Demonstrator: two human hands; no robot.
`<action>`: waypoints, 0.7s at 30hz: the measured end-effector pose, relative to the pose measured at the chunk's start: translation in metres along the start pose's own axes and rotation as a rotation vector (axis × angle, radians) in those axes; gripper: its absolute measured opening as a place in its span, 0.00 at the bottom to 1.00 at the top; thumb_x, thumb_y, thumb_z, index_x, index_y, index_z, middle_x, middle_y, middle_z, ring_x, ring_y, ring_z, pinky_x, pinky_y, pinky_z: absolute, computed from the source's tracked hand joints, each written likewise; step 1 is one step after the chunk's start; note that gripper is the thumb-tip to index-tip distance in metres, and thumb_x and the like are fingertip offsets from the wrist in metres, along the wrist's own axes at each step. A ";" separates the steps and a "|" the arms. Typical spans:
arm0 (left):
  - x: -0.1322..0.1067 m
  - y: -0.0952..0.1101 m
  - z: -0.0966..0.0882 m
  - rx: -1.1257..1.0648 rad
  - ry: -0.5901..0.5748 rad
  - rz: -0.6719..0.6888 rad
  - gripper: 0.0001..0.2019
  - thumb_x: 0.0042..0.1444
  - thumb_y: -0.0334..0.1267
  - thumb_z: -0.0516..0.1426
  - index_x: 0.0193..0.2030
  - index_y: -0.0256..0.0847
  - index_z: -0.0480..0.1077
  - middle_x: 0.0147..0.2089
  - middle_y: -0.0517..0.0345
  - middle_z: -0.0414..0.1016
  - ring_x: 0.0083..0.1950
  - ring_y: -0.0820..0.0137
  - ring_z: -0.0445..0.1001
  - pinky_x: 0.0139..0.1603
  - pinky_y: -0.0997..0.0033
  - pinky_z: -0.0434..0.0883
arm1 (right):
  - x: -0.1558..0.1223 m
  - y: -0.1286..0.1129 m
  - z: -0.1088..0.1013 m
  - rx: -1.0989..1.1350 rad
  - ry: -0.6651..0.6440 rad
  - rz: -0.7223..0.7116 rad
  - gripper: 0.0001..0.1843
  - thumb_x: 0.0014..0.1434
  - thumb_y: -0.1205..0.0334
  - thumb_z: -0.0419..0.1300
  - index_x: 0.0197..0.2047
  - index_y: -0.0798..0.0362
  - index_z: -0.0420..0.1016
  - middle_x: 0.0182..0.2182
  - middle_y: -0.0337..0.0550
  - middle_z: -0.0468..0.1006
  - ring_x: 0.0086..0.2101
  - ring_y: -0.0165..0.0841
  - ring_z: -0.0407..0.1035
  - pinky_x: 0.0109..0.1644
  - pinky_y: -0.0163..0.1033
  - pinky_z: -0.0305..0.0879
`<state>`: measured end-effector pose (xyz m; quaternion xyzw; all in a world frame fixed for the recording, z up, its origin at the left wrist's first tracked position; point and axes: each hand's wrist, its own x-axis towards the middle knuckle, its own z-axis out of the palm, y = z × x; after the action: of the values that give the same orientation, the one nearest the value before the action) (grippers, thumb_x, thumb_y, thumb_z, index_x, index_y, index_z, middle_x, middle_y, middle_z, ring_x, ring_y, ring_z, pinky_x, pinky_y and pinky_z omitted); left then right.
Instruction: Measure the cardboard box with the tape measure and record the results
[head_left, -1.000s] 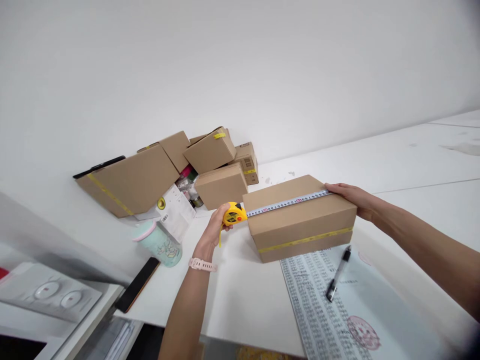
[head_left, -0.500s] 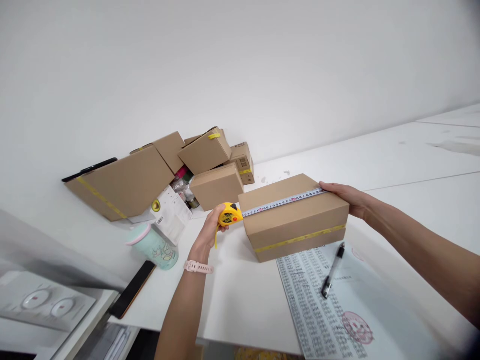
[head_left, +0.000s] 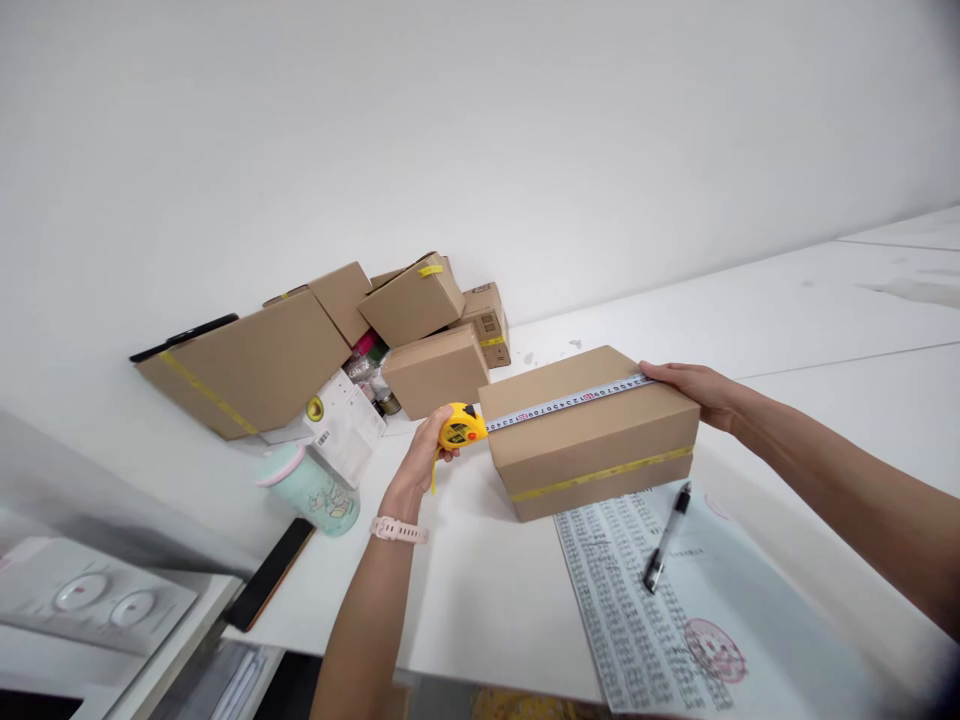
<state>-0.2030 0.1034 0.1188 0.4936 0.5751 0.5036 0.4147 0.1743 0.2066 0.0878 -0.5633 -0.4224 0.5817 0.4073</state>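
A closed cardboard box [head_left: 592, 440] with yellow tape along its front side lies on the white table. Across its top runs the pulled-out blade of a yellow tape measure [head_left: 462, 428]. My left hand [head_left: 426, 452], with a pink band on the wrist, is wrapped round the tape measure's case at the box's left edge. At the right end, my right hand [head_left: 694, 392] holds the blade's end against the box's top edge, thumb on top; its other fingers are partly hidden behind the box. A printed sheet [head_left: 637, 610] with a red stamp lies in front, a black pen [head_left: 667, 540] on it.
Several cardboard boxes [head_left: 435, 370] are piled against the wall at the back left. Nearer stand a mint-green cup [head_left: 315, 490] with a pink lid, a white carton [head_left: 349, 430] and a flat dark object [head_left: 270, 575]. A white appliance with dials [head_left: 97, 595] is at lower left.
The view has shifted very slightly. Both hands, the tape measure and the box keep the same places relative to each other.
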 end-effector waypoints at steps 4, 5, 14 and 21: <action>0.000 0.000 0.000 0.002 -0.003 -0.006 0.25 0.51 0.58 0.57 0.41 0.35 0.72 0.26 0.58 0.72 0.20 0.75 0.65 0.19 0.78 0.57 | 0.002 0.001 -0.001 -0.021 0.011 -0.001 0.15 0.54 0.48 0.68 0.34 0.52 0.76 0.37 0.49 0.80 0.32 0.35 0.73 0.27 0.35 0.70; 0.001 0.000 0.000 0.003 -0.003 -0.007 0.25 0.51 0.59 0.57 0.41 0.35 0.72 0.26 0.58 0.72 0.20 0.75 0.65 0.19 0.78 0.57 | 0.002 0.001 -0.001 -0.023 0.012 -0.003 0.15 0.54 0.48 0.69 0.34 0.51 0.76 0.36 0.49 0.80 0.32 0.35 0.73 0.27 0.35 0.69; -0.001 0.001 0.000 0.011 -0.010 -0.001 0.26 0.51 0.59 0.57 0.41 0.35 0.72 0.27 0.57 0.73 0.21 0.75 0.66 0.20 0.77 0.57 | 0.002 -0.002 -0.003 -0.269 0.158 -0.097 0.21 0.48 0.41 0.69 0.25 0.49 0.73 0.32 0.48 0.79 0.33 0.39 0.71 0.30 0.41 0.65; -0.020 0.021 0.000 0.041 -0.027 0.054 0.23 0.51 0.55 0.60 0.41 0.34 0.75 0.32 0.53 0.76 0.25 0.74 0.67 0.23 0.76 0.59 | -0.003 -0.013 0.002 -0.503 0.297 -0.218 0.22 0.47 0.42 0.69 0.19 0.47 0.67 0.24 0.46 0.75 0.30 0.41 0.68 0.32 0.45 0.63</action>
<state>-0.1961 0.0835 0.1394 0.5242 0.5662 0.4961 0.3983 0.1724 0.2074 0.1007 -0.6766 -0.5470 0.3230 0.3723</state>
